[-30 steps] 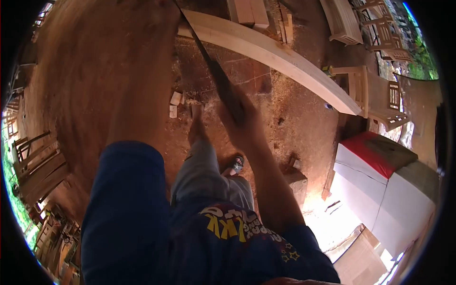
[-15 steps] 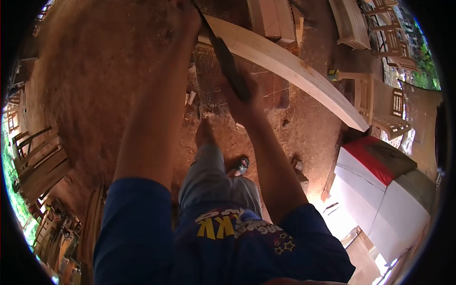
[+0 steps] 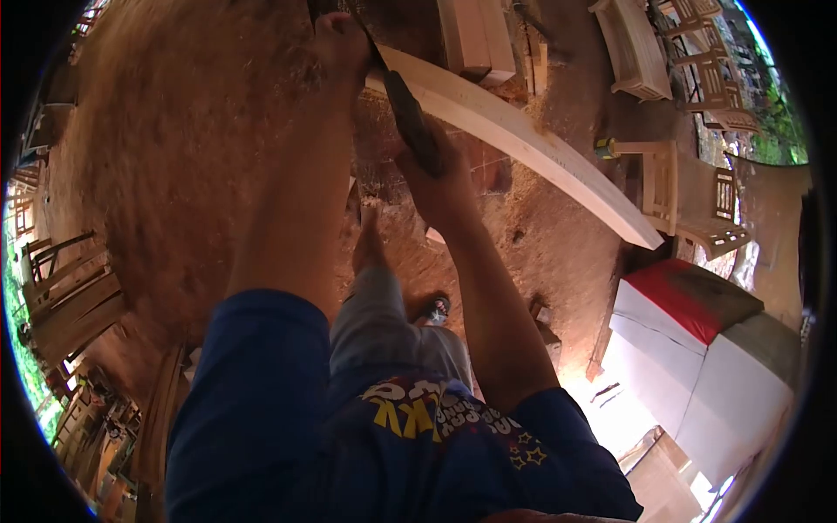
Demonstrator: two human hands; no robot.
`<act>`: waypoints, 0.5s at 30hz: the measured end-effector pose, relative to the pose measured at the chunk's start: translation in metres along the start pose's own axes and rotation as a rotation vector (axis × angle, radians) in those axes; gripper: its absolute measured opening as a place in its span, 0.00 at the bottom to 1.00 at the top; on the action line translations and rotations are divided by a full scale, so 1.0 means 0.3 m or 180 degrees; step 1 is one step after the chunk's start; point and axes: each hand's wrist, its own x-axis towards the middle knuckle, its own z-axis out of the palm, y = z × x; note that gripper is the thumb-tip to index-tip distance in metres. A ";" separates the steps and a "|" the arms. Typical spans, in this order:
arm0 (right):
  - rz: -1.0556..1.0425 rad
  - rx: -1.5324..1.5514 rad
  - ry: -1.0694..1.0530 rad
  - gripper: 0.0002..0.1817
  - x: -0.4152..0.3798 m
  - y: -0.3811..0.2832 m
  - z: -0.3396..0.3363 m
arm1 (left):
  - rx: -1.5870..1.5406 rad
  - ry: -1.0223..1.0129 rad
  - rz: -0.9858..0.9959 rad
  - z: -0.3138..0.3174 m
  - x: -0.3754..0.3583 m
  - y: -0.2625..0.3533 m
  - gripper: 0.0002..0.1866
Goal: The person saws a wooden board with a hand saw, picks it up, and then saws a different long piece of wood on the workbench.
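Observation:
A long dark tool (image 3: 408,109), narrow toward the top edge and thicker at its near end, slants across the upper middle. My right hand (image 3: 438,174) is wrapped round its thick near end. Near the top edge, my left hand (image 3: 342,44) has its fingers curled beside the narrow far part of the tool; what it grips there is too small to make out. A long pale curved timber (image 3: 532,139) passes just beyond the tool and runs down to the right. The timber's far left end is partly hidden behind the tool and my left hand.
Thick wooden blocks (image 3: 475,39) lie at the top. Wooden benches (image 3: 635,52) and chairs (image 3: 711,205) stand on the right, above a white box-like object (image 3: 667,375) with a red cover. Stacked wooden parts (image 3: 78,301) are at the left.
My right hand and the tool's thick end have moved slightly up and left. My left hand shows lower in view, with its fingers now visible. The timber appears shifted slightly left.

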 end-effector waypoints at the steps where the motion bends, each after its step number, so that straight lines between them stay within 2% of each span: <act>1: -0.0003 -0.0144 0.0047 0.29 0.000 0.006 -0.006 | 0.0072 0.0035 0.0050 0.006 0.002 0.014 0.11; 5: -0.0067 -0.0212 -0.0077 0.31 -0.019 0.064 -0.027 | 0.0149 -0.0024 -0.0135 -0.011 -0.029 0.084 0.12; 7: 0.0020 -0.0225 -0.0026 0.31 -0.036 0.099 -0.036 | 0.0310 -0.0072 -0.0139 -0.004 -0.013 0.048 0.12; 10: 0.0074 -0.1428 -0.0382 0.23 -0.127 0.043 -0.105 | 0.0519 -0.0131 -0.0204 0.003 -0.006 0.055 0.13; 12: -0.0926 -0.1916 0.0133 0.18 -0.262 -0.015 -0.157 | 0.0706 -0.0189 -0.0061 -0.005 0.016 0.038 0.14; 14: -0.0350 -0.1117 0.0006 0.21 -0.391 -0.212 -0.225 | 0.0933 -0.0316 0.0286 -0.003 0.042 -0.042 0.14; 15: -0.0729 -0.0544 0.0173 0.26 -0.443 -0.298 -0.235 | 0.1018 -0.0212 -0.0040 -0.007 0.018 0.012 0.14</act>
